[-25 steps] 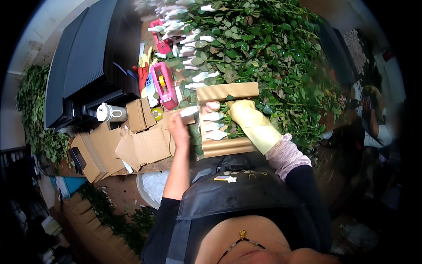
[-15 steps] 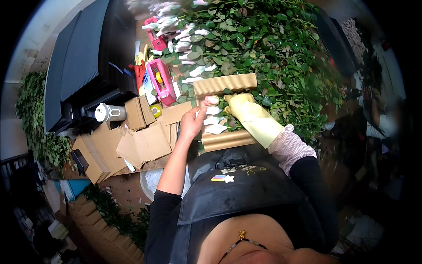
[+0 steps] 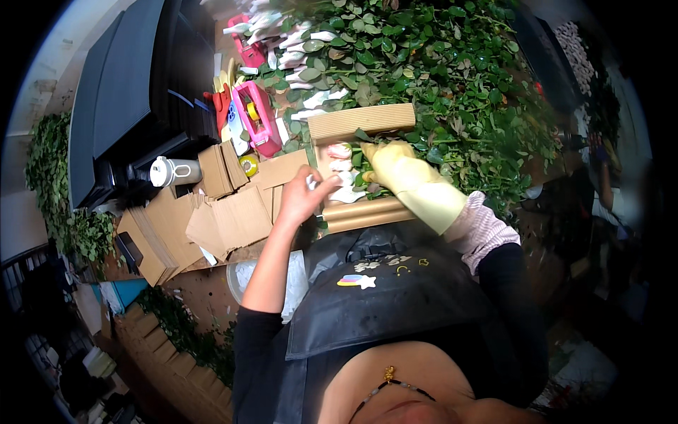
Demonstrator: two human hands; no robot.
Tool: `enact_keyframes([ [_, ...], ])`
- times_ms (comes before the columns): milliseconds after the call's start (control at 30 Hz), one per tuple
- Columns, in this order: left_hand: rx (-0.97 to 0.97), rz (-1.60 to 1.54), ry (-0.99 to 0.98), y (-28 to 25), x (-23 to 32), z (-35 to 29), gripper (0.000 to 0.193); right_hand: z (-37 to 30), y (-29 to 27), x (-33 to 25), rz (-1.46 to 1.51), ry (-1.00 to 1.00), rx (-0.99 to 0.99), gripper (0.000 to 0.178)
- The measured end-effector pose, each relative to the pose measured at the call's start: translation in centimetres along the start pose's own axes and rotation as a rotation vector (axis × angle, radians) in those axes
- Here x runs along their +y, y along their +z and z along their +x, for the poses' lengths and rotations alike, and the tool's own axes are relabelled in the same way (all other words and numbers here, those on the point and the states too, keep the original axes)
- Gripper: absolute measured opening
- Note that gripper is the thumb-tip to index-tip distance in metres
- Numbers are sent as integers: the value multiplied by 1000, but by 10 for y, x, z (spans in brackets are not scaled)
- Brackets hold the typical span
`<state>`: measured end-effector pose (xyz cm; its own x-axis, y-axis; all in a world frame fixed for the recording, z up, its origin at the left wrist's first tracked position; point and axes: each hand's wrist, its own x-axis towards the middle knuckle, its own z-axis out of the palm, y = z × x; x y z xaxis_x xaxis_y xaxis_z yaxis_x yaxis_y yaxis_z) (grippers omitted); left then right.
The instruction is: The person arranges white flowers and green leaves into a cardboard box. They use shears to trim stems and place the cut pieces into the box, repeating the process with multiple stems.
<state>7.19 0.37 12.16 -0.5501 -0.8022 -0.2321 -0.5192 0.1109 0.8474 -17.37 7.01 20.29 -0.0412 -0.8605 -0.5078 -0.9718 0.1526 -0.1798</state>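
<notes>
My bare left hand (image 3: pixel 305 199) is at the left of a row of roses, thumb toward the white-sleeved rose buds (image 3: pixel 347 194). A small white piece, seemingly a bud sleeve (image 3: pixel 311 182), shows between its thumb and fingers. One pink-white rose (image 3: pixel 340 150) lies bare at the top of the row. My right hand (image 3: pixel 388 169), in a pale yellow glove, rests over the rose stems behind the heads, its visible fingertips apart. Corrugated cardboard (image 3: pixel 364 124) lies beyond the row, and a folded brown cardboard edge (image 3: pixel 371 214) runs along the near side.
Leafy rose stems (image 3: pixel 431 78) heap up at the far right. Pink tape dispensers (image 3: pixel 258 120) stand to the left, near a white lidded mug (image 3: pixel 173 172) and flat cardboard pieces (image 3: pixel 229 222). A tub with white scraps (image 3: pixel 244 279) sits below the table edge.
My left hand has moved from beside the pink rose down and slightly left, toward the lower sleeved buds. The gloved right hand's fingertips have spread wider over the stems.
</notes>
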Motion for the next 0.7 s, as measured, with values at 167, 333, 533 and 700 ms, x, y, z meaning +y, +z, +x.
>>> enact_keyframes([
  [167, -103, -211, -119, 16, 4, 4, 37, 22, 46, 5, -60, -46, 172, 51],
  [333, 184, -600, -193, -42, -1, -22, 27, 5, 21, 7, -28, -39, 117, 60],
  [533, -6, -123, -280, -43, -4, -40, 28, -43, -39, 0, 210, -286, 169, 51],
  [700, -268, 78, -67, -8, 9, -7, 43, -10, -30, -27, -56, -83, -440, 39],
])
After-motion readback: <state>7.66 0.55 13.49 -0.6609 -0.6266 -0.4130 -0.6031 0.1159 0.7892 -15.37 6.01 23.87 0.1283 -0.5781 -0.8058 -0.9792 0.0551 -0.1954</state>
